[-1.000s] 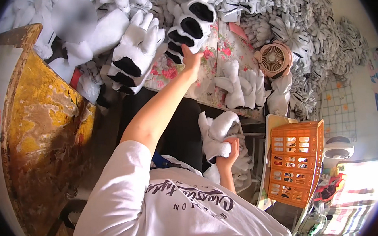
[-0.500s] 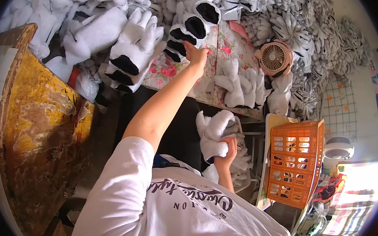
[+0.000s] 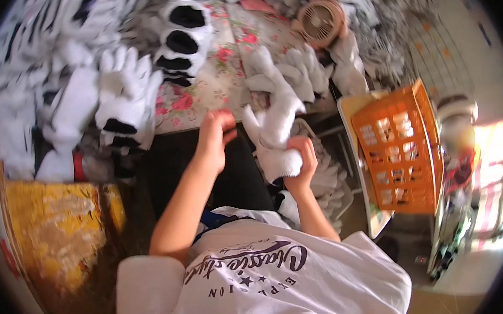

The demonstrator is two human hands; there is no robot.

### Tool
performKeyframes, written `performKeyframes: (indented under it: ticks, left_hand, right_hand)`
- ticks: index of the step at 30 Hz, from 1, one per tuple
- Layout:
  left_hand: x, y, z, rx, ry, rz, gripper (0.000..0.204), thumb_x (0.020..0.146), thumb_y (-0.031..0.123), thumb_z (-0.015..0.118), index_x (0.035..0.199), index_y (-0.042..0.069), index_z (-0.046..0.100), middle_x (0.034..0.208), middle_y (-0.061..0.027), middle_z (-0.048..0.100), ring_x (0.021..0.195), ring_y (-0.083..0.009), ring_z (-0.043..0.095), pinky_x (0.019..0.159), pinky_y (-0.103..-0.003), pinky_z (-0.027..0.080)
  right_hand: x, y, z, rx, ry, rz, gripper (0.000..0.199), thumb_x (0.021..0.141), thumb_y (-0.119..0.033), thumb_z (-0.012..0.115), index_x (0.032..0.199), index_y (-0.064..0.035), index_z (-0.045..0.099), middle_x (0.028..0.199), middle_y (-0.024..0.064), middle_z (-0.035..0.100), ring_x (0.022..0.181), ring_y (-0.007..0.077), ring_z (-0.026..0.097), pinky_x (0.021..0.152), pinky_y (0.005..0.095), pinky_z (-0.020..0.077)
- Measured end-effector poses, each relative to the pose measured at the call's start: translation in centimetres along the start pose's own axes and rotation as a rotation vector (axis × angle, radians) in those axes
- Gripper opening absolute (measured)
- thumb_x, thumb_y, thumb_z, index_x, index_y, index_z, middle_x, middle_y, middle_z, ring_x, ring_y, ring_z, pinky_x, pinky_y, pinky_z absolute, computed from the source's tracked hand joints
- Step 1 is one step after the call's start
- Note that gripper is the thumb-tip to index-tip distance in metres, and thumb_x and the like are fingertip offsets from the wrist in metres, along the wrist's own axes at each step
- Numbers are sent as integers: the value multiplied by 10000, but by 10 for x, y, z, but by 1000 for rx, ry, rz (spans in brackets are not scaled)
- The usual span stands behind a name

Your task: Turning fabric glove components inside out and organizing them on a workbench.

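In front of my body, my right hand [image 3: 302, 160] is closed around the cuff of a white fuzzy glove [image 3: 275, 146]. The glove's fingers point up toward the table's edge. My left hand [image 3: 218, 137] is a short way to its left, over my dark lap. Its fingers are apart, slightly smeared, and I see nothing in them. Beyond it, a stack of white gloves [image 3: 167, 48] lies on the flowered tabletop [image 3: 217, 95] with dark cuff openings toward me. Another bunch of white gloves [image 3: 118, 102] lies to its left. More white gloves [image 3: 307, 70] lie behind the held one.
Large heaps of white and grey gloves [image 3: 370, 18] fill the back. A pink fan [image 3: 319, 23] stands at the table's right. An orange basket [image 3: 396, 151] is at my right, and a worn yellow wooden panel [image 3: 56, 231] is at my left. White gloves [image 3: 324, 181] hang below my right hand.
My left hand has drawn back from the stack of gloves toward my lap. The right hand still grips its glove. The whole view has turned.
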State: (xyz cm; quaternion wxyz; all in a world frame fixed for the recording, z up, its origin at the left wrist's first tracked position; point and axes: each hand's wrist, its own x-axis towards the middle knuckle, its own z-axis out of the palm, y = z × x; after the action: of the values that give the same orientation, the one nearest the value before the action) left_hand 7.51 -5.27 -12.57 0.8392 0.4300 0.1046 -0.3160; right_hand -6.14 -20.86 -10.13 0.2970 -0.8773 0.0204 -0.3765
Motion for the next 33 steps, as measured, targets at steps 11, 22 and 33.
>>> performKeyframes:
  ticks: [11,22,33]
  left_hand:
    - [-89,-24,42,671,-1,1358,771,680,124,748,1302,-28,319,1279,-231,359,1190,-361,378,1015,-454,330]
    - [-131,12,51,402,-302,587,191,844,-63,534,1027,-44,584,957,-45,626,876,-90,555,797,-239,448]
    - [-94,52,10,-160,-561,-351,237,889,100,543,1035,-51,652,968,-135,697,854,-196,683,823,-314,541]
  right_hand:
    - [47,-51,4,339,82,-277,288,646,-58,741,875,-7,573,906,150,592,776,278,601,689,344,501]
    - [75,-53,-12,405,90,-89,292,640,-13,734,924,-18,666,892,111,620,807,237,609,714,295,481]
    - [34,-47,-20,1672,-642,722,326,870,-215,704,1091,12,630,1009,25,664,925,87,596,858,273,488]
